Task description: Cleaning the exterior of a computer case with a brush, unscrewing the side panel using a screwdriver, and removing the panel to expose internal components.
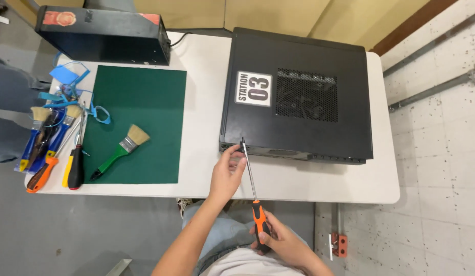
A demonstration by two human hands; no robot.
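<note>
While the head camera looks straight down on the white table [299,179], the right hand [283,245] is closed around the orange-and-black handle of a long screwdriver [253,179], whose tip meets the near edge of the black computer case [299,97] lying flat on the table. The left hand [227,174] is half open, its fingertips [237,156] pinching lightly at the shaft just below the tip. To my eye, good work here means keeping the shaft in line with the screw, the tip fully seated, and the guiding fingers loose enough to let it turn. Well apart to the left lie a green mat [145,102], a green-handled brush [120,151] and more screwdrivers [69,163].
</note>
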